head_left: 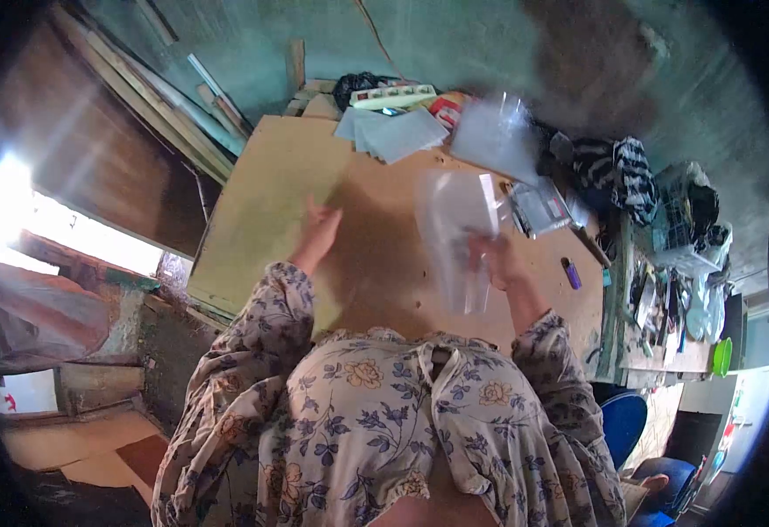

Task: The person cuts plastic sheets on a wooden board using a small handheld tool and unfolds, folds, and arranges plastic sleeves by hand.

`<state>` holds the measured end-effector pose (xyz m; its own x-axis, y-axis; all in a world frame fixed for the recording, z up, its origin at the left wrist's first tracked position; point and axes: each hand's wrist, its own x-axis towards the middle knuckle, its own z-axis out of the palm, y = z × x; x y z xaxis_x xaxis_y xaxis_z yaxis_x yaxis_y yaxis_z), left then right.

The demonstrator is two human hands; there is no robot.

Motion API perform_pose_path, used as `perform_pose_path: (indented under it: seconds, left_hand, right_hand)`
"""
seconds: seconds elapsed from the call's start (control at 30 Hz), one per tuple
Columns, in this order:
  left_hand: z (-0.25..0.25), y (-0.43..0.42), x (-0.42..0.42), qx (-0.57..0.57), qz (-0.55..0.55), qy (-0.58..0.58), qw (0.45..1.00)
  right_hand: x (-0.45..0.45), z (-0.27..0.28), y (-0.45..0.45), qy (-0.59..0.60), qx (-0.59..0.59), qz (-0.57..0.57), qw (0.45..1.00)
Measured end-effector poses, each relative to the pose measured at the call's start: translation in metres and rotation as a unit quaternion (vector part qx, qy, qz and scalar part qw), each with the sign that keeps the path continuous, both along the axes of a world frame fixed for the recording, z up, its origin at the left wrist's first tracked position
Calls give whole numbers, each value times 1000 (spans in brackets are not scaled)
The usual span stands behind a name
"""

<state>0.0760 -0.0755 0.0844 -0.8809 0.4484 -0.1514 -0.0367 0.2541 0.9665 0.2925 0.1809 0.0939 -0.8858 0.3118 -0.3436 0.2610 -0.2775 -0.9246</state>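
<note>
My right hand (pixel 497 262) grips a clear plastic bag (pixel 447 220) by its right side, above the brown tabletop (pixel 375 263). Motion smears both the bag and the fingers somewhat. My left hand (pixel 318 235) hangs over the left half of the table, fingers apart, holding nothing. Farther back lies a stack of clear plastic bags (pixel 494 139), and left of it several pale translucent sheets (pixel 393 133) are fanned out.
A white power strip (pixel 393 95) sits at the back edge. On the right are a clear packet (pixel 540 207) and a purple lighter (pixel 571 273). A wire basket (pixel 683 224) and a cluttered shelf stand beyond. Boards (pixel 151 97) lean at the left.
</note>
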Motion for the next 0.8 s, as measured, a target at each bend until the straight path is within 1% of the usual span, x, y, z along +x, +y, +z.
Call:
perform_pose_path:
  seconds: [0.03,0.07,0.1,0.13,0.17,0.2,0.23,0.27,0.33,0.4,0.43,0.47,0.5,0.53,0.57,0.63,0.67,0.7,0.73,0.77,0.8]
  left_hand:
    - [-33,-23,-21,-88,35,124,988]
    - [-59,-42,-33,-174,71,245,951]
    - [-50,-52,-31,-331,82,261,903]
    - [-36,-63,-26,-480,94,267,830]
    - [-33,-72,-23,-476,101,267,832]
    - [-32,-79,-20,-468,81,298,828]
    - [-31,-84,-19,-460,60,325,824]
    - [-28,-80,-16,-456,64,322,827]
    - [-23,-77,-14,-470,53,306,826]
    - [-24,-75,-12,-469,70,313,823]
    - [-20,-75,-12,-455,68,327,825]
    - [-15,-76,-11,-444,66,341,826]
    - [-4,-72,-6,-423,66,338,838]
    - [-8,-71,-9,-430,73,330,837]
    - [-13,-71,-10,-428,76,338,834]
    - [-16,-71,-11,-435,77,335,832]
    - [-15,-71,-12,-444,81,327,830]
    - [-15,-72,-12,-445,71,328,830]
    - [-13,-70,-6,-446,59,327,831]
    - [-10,-71,-10,-453,37,299,839]
    - [-9,-73,-9,-458,36,287,840]
  right_hand:
    - [-2,-2,6,54,-176,-83,979]
    - [-7,-8,6,59,-170,-82,980]
    - [-13,-18,7,42,-171,-142,974]
    - [-23,-19,7,23,-173,-199,964]
    - [-39,12,-16,33,-172,-237,956]
    - [-57,20,-21,36,-167,-232,958]
    - [-76,27,-22,49,-161,-216,962]
    - [-92,35,-18,60,-156,-201,965]
    - [-146,62,-14,132,-135,-163,969]
    - [-202,94,-18,158,10,-190,969]
    - [-235,95,-7,177,217,-157,947]
    - [-267,94,1,192,411,-116,883]
    - [-288,109,-6,165,529,-97,827]
    - [-309,124,-17,137,638,-78,753]
    - [-333,119,-23,139,634,-66,757]
    - [-375,106,-38,133,710,-16,692]
    - [-392,94,-43,137,704,-5,697]
    - [-407,78,-50,111,708,37,697]
    - [-421,55,-50,84,710,82,695]
    - [-460,8,-43,-1,659,112,743]
    - [-482,-45,-45,-5,655,124,745]
